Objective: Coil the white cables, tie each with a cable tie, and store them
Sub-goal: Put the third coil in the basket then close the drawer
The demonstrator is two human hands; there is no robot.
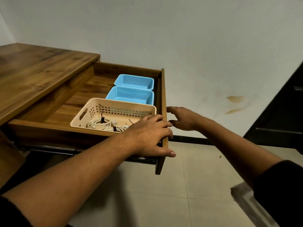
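Storing step, seemingly near its end: two coiled white cables (pixel 99 123), each tied with a dark cable tie (pixel 102 119), are lying in the beige basket (pixel 82 112) inside the open drawer (pixel 49 130). Blue baskets (pixel 131 95) are sitting at the beige basket's 12 o'clock. The left grip (pixel 150 136) is curling over the drawer front (pixel 163 89). The right grip (pixel 182 118) is hovering spread at the front's 3 o'clock. The next move is likely pushing the drawer shut squarely.

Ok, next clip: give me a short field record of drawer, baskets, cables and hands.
drawer: pulled open from desk
beige basket: in drawer, nearest the camera
white cables: coiled, dark ties on, in beige basket
blue baskets: two behind it, look empty
left hand: grips drawer front
right hand: open, by drawer front's outer face
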